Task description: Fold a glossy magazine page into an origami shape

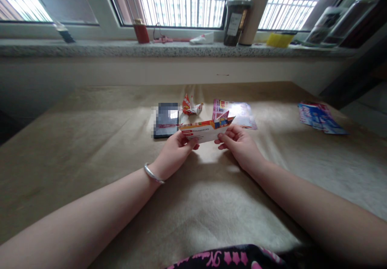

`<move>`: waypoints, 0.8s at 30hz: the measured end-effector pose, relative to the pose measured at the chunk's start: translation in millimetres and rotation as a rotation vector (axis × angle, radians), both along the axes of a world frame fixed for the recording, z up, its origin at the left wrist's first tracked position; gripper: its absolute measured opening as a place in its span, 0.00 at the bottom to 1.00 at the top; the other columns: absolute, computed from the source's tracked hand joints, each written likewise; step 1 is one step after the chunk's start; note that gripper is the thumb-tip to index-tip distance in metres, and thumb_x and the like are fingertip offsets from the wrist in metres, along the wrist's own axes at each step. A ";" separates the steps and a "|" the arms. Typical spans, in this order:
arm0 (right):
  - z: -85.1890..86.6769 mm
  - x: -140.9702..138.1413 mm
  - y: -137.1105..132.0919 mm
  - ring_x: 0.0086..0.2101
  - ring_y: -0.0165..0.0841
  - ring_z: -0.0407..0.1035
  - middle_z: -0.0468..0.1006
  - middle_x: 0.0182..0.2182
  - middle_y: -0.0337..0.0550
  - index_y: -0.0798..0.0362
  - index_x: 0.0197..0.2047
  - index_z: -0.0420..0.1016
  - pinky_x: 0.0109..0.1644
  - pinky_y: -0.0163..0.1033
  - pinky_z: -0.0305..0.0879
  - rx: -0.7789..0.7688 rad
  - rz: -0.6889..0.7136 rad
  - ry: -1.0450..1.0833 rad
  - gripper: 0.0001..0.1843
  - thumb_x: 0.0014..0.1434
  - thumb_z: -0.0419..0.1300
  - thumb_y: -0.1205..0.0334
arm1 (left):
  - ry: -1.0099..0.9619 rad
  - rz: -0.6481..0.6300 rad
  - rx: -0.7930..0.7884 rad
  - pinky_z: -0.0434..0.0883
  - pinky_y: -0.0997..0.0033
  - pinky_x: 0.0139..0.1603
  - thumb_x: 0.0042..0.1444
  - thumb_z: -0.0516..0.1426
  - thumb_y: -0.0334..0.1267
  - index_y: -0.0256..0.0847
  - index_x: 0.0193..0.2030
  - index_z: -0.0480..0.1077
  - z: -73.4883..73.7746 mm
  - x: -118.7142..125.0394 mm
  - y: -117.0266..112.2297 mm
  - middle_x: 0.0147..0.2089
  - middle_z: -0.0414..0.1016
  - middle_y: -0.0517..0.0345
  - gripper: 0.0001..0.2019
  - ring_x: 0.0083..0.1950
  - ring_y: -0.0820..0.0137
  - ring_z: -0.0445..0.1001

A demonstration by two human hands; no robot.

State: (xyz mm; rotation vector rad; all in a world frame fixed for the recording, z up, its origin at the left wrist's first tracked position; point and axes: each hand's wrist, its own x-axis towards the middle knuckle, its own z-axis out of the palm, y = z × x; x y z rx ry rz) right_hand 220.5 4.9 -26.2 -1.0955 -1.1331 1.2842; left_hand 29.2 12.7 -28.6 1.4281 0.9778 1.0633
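Fingers point(191, 143) of the left hand point(173, 154) and right hand point(245, 144) grip a part-folded printed paper point(207, 135) right of the tablet point(168, 119), one flap point(223, 120) sticking up, while a seemingly finished folded shape point(187, 107) sits beside that tablet and a pink sheet point(242, 116) lies unfolded farther right.

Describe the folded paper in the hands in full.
The folded paper looks thin and creased, like a printed leaflet. A mostly white face with red patches and small dark print, too small to read, is turned toward the camera. An orange-red patterned strip runs along its top edge, and a multicoloured pointed flap sticks up near its right end. It is held long side across, over the table, with the left hand gripping its left end and the right hand its right.
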 end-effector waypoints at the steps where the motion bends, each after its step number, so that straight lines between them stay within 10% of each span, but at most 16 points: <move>1: -0.2 0.0 0.3 0.26 0.28 0.72 0.77 0.28 0.36 0.51 0.33 0.68 0.30 0.35 0.68 -0.006 0.009 0.008 0.20 0.41 0.69 0.51 | -0.009 -0.005 0.001 0.72 0.69 0.36 0.52 0.59 0.40 0.35 0.43 0.67 0.0 0.1 0.1 0.42 0.75 0.51 0.14 0.31 0.73 0.72; 24: -4.8 6.7 2.9 0.29 0.30 0.73 0.77 0.28 0.37 0.50 0.30 0.68 0.29 0.34 0.68 0.002 -0.056 -0.035 0.17 0.44 0.66 0.48 | -0.001 0.026 0.173 0.69 0.74 0.35 0.55 0.59 0.47 0.37 0.37 0.68 1.1 -5.8 1.1 0.34 0.71 0.57 0.13 0.32 0.74 0.68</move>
